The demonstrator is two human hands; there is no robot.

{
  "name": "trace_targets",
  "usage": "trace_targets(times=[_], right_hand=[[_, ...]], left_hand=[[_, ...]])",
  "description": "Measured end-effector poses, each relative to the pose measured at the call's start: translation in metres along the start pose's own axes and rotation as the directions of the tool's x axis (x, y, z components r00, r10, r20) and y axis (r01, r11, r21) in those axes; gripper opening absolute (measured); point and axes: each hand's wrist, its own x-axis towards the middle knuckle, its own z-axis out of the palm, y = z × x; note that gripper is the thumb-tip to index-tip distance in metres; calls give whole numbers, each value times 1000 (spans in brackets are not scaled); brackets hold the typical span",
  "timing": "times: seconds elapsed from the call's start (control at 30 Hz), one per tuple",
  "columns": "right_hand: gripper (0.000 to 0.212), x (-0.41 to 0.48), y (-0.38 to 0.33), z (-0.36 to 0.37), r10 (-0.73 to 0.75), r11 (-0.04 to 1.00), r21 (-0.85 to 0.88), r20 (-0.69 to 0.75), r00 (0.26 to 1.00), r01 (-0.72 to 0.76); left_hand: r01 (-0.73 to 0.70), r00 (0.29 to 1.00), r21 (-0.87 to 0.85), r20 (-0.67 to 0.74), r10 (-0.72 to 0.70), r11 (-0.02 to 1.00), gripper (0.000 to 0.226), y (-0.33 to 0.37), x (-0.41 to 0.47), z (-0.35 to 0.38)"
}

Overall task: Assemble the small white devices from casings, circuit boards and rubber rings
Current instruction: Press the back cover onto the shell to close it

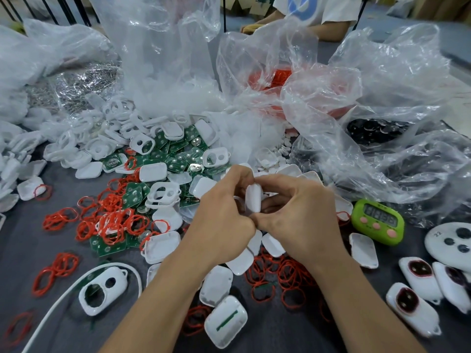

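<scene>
With left hand (pixel 221 220) and right hand (pixel 300 215) both pinching the white casing (pixel 253 198), squeeze evenly along its seam, edges aligned

round white disc (pixel 439 242): small dark number near rim, looks like 22 | green timer (pixel 377 221): display digits too blurred | shirt emblem (pixel 303 6): blue, illegible

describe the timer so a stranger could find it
Look at the dark table's right side, just below the heap of clear plastic bags. The timer sits right of the right hand. It is the only lime-green thing, with pink buttons.
</scene>
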Motion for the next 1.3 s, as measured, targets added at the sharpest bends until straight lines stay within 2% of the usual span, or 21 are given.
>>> trace_targets(times=[0.17, 0.3, 0.33, 0.43, 0.57, 0.63, 0.77, 0.97, 1.17, 1.3], right_hand=[[58, 5, 3, -7, 15, 1000, 24, -50, 999, -14], [60, 8, 7, -6, 30, 991, 133, 5, 1000, -31], [61, 9, 8, -6, 22, 988, 152, 20, 1000, -25], [61, 9, 7, -6, -14, 987, 161, 12, 1000, 12], [32, 9, 7, -7, 29, 953, 302, -39, 999, -15], [27, 9, 3, -8, 33, 941, 339, -47, 998, -15], [28, 5, -6, -5, -21, 954, 296, -62, 998, 39], [26, 2, -8, -5, -15, 972, 231, -126, 992, 44], [31, -4, -11, 2, -53, 986, 143, -220, 974, 86], [32, -4, -11, 4, -55, 990, 113, -229, 972, 82]], left_hand=[[8, 1000, -99, -2, -8, 995, 40, -1, -4, 12], [73, 990, -455, -78, -121, 888, 45, 0, 4, 4], [58, 986, -479, -108, -125, 876, 40, 0, 5, 3], [-30, 969, -377, -240, -67, 926, 24, -3, 5, 3], [-129, 939, -382, -344, -11, 915, 28, -2, 3, 2], [-157, 937, -407, -348, 5, 900, 31, 0, 2, 1], [-167, 937, -440, -349, 4, 882, 33, 5, -1, -1], [-155, 970, -575, -243, 13, 803, 26, 12, -1, -3], [-223, 945, -546, -324, 42, 808, 29, 10, -3, 1], [-227, 941, -523, -334, 47, 822, 33, 9, -5, 3]])
